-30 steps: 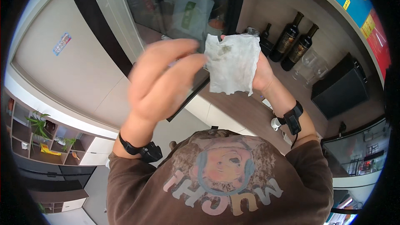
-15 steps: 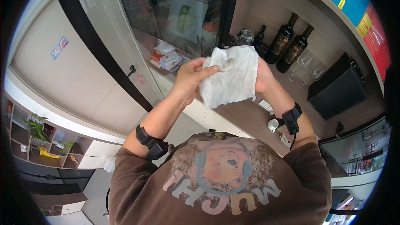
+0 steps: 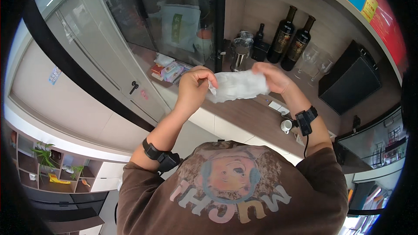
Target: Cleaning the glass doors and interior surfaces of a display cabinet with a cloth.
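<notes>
A white cloth (image 3: 238, 86) stretches between my two hands, above the wooden counter (image 3: 237, 113). My left hand (image 3: 194, 88) pinches its left end, thumb against the fingers, with a small tuft sticking out. At the other end my right hand (image 3: 271, 77) grips the cloth; its fingers are slightly blurred and partly behind the fabric. The cloth looks folded into a long strip. Just beyond it stand a glass and metal pot (image 3: 240, 56) and two dark wine bottles (image 3: 282, 37), upright in the niche.
Wine glasses (image 3: 308, 58) and a black box (image 3: 349, 78) stand right of the bottles. A white mug (image 3: 286, 125) sits on the counter near my right forearm. Small packets (image 3: 172, 70) lie left, by the glass cabinet door (image 3: 148, 21). A door with a black handle (image 3: 134, 88) is farther left.
The cloth has gone from a broad, hanging square to a narrower strip. My right hand has moved from behind it to its right end. The view has shifted slightly.
</notes>
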The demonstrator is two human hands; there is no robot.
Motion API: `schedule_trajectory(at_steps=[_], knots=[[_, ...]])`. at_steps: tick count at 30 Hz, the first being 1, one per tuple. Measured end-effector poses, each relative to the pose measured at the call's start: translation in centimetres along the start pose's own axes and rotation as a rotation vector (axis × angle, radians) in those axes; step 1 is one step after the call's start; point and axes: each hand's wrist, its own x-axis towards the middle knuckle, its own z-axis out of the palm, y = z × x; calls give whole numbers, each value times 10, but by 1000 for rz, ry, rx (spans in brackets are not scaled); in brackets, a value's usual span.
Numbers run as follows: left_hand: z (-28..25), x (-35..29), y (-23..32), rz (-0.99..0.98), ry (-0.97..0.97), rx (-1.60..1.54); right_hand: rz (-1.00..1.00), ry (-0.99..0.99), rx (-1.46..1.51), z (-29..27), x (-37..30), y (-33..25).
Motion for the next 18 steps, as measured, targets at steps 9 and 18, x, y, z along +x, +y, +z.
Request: schedule_trajectory(at_steps=[9,18], knots=[[27,3,8,-65,-67,-245,35,161,-309,45,28,16],[-40,-4,83,569,284,393,-227,156,-262,76,47,-45]])
